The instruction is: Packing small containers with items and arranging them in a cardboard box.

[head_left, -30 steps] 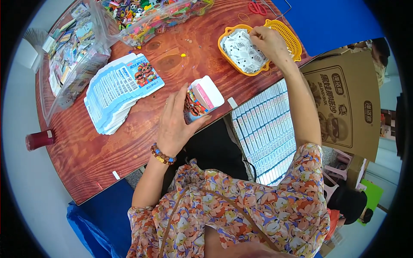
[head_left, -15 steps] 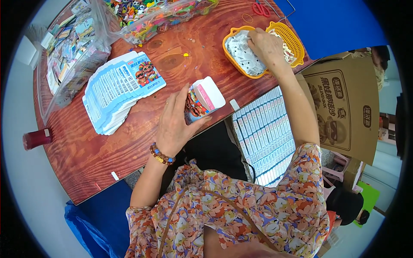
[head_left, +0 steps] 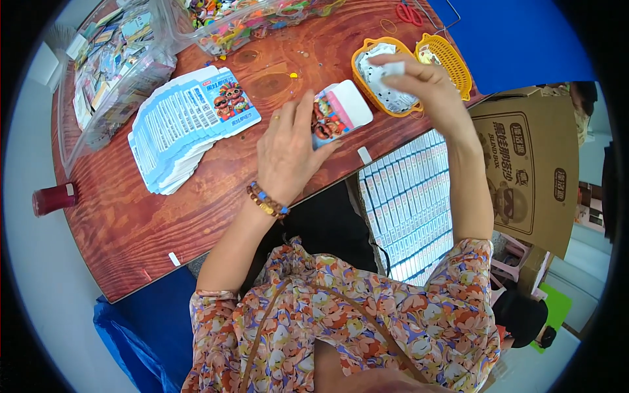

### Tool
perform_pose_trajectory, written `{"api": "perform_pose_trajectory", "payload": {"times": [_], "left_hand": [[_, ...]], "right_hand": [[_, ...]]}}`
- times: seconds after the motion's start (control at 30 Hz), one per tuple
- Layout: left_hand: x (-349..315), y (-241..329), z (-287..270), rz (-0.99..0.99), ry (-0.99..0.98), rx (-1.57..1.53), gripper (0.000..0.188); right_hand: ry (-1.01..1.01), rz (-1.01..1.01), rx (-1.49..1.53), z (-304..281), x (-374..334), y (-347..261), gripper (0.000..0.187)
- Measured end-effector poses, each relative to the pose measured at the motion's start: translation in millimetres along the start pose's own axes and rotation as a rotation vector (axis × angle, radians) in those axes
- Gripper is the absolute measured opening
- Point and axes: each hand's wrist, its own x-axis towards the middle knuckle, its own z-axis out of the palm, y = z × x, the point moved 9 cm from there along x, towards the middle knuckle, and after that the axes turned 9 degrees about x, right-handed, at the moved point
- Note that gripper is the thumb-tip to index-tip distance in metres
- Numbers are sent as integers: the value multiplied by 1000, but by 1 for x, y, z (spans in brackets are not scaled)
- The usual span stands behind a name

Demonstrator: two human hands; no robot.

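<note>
My left hand [head_left: 288, 147] is closed around a small printed carton [head_left: 329, 123] that rests at the table's near edge. Its white top flap stands open, pointing right. Over the left yellow basket [head_left: 358, 56] hovers my right hand [head_left: 436, 95], pinching a small white packet [head_left: 394, 68] between thumb and fingers; it is slightly blurred. White packets with dark dots [head_left: 382, 92] lie in that basket. Left of my left hand, a fanned stack of flat blue-and-white cartons [head_left: 190, 121] lies on the table.
A second yellow basket [head_left: 452, 59] and red scissors [head_left: 409, 13] are at the far right. Clear bins of cards [head_left: 124, 72] and colourful trinkets [head_left: 242, 26] stand at the back left. Below the table's edge, an open cardboard box [head_left: 531, 177] holds rows of small cartons [head_left: 413, 213].
My right hand has come up out of the left basket with a small white packet. My left hand and the carton have shifted right, nearer to the basket.
</note>
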Motion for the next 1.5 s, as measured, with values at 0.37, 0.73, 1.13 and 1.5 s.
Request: {"api": "perform_pose_trajectory", "payload": {"times": [0.37, 0.73, 1.13, 1.5], "left_hand": [[13, 12, 15, -25, -15, -45, 82], [0, 0, 6, -43, -25, -157, 75], [-9, -7, 2, -42, -24, -151, 79], [-13, -9, -3, -80, -12, -129, 78]], "right_hand": [[-46, -155, -289, 15, -18, 7, 22], [278, 342, -1122, -181, 22, 77, 22], [412, 225, -559, -220, 16, 97, 5], [471, 48, -734, -169, 16, 31, 19]]}}
